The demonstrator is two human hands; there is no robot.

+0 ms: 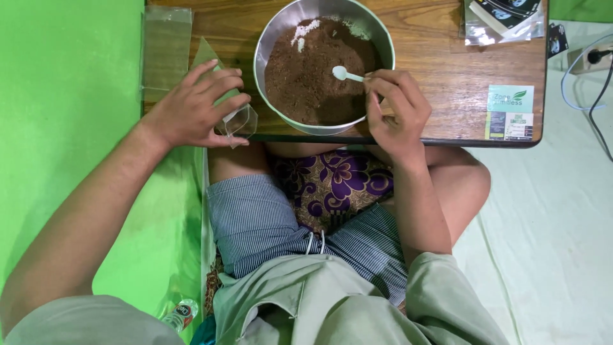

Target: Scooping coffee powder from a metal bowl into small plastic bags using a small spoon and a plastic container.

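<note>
Bright green cloth lies beside your low brown wooden table (447,70). Your left hand (191,108) pinches a small clear plastic bag (237,121) at the table's edge. Your right hand (396,108) grips a little white plastic spoon (345,75) over brown powder (313,76) filling the round metal bowl (271,38).

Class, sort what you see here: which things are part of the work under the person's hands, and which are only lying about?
In use:
- metal bowl of brown powder
- small white spoon, held by the right hand
- clear pouch, held by the left hand

Lying about:
- flat clear bags
- dark packets
- printed labels
- plastic bottle
- cable
</note>
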